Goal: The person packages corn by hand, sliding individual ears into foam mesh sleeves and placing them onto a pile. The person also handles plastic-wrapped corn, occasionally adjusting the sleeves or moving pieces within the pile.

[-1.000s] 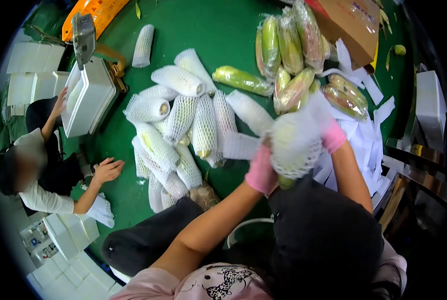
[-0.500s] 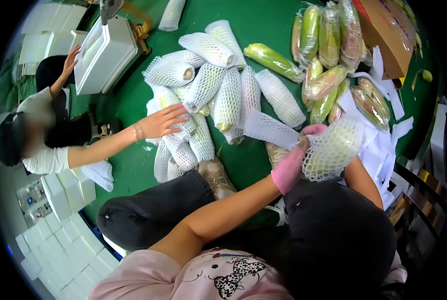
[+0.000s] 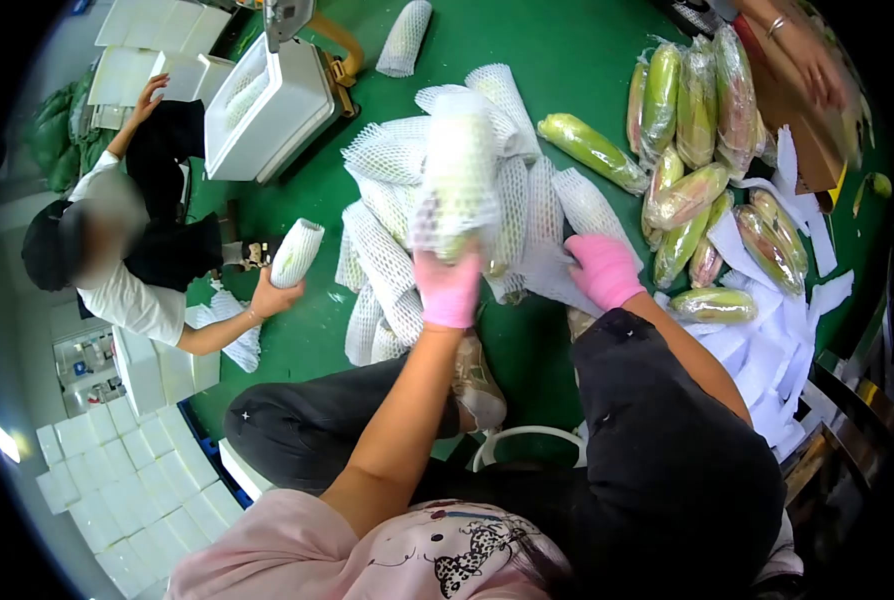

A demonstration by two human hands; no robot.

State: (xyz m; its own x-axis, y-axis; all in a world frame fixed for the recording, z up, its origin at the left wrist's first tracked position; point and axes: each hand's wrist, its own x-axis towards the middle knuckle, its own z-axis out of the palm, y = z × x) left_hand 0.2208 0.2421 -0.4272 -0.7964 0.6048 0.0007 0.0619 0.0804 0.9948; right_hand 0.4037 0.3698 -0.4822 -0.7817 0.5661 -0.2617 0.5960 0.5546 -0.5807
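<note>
Left hand (image 3: pixel 447 285): gripping netted cob (image 3: pixel 457 170) over pile (image 3: pixel 379 265); placing, apparently. Right hand (image 3: pixel 605 270): at sleeve (image 3: pixel 552 272) beside pile, grip unclear. Set-down calls for gentle release.

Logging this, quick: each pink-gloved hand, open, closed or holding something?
Left hand: closed, holding a netted corn cob.
Right hand: at a foam net; grip can't be told.

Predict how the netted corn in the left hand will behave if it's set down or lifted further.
The netted corn seems stiff: the left hand grips its near end, yet it shows no obvious bend. Its rounded shape could make it apt to roll. The mesh netting may improve grip and cushion small bumps.
</note>
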